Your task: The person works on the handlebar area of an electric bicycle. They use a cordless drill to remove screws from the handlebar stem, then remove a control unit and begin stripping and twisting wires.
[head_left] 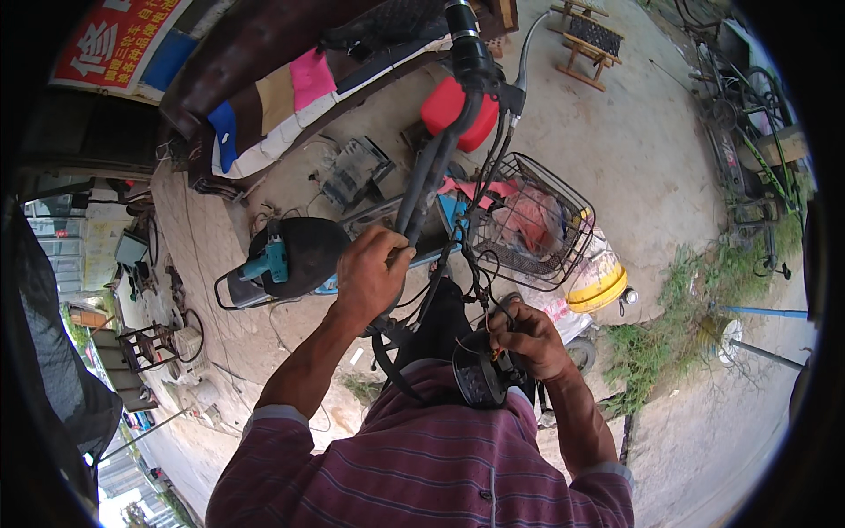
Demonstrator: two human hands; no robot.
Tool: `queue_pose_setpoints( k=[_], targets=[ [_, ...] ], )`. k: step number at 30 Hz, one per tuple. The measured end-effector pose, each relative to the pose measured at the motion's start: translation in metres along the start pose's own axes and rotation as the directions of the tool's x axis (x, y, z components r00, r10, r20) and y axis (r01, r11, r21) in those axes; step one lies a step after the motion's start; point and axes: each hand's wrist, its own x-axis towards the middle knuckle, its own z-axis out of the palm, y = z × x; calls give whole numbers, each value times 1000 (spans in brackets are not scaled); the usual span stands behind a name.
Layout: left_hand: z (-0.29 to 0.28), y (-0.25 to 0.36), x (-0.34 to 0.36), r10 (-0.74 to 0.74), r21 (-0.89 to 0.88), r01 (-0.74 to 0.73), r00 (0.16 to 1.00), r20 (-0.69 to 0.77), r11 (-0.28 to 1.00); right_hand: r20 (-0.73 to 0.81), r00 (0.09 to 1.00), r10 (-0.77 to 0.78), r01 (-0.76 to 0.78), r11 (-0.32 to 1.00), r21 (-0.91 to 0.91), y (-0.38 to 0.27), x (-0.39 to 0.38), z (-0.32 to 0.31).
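Note:
A black handlebar (437, 167) with a brake lever and cables runs up through the middle of the view. My left hand (370, 268) is closed around its near end. In my right hand (531, 339), thumb and fingers pinch thin coloured wires (498, 355) at a round black lamp-like housing (478, 374), which sits close against my shirt. Whether the fingers also bear on the housing is hidden. Beyond the hands, a black wire basket (563, 277) on the bike holds a red and clear plastic bag (526, 222).
A teal cordless drill (271, 258) lies on the black bike seat (312, 251) at left. Farther off are a red container (453, 114), a brown sofa (207, 97) and a wooden stool (591, 42). A yellow-lidded bucket (598, 286) stands right of the basket, near weeds (660, 334).

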Motion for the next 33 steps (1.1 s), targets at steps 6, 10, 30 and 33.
queue_pose_setpoints(
  k=[6, 10, 30, 33],
  targets=[
    [8, -2, 16, -136, 36, 137, 991, -12, 990, 3, 1000, -28, 28, 1000, 7, 5, 0, -4],
    [3, 6, 10, -51, 155, 52, 999, -11, 987, -82, 996, -33, 29, 999, -46, 0, 1, 6],
    [-10, -15, 18, -431, -110, 469, 865, 255, 876, -21, 999, -28, 28, 1000, -1, -2, 4, 6],
    [-17, -17, 16, -345, 42, 346, 902, 259, 937, -28, 999, -23, 23, 1000, -13, -3, 4, 5]
  ],
)
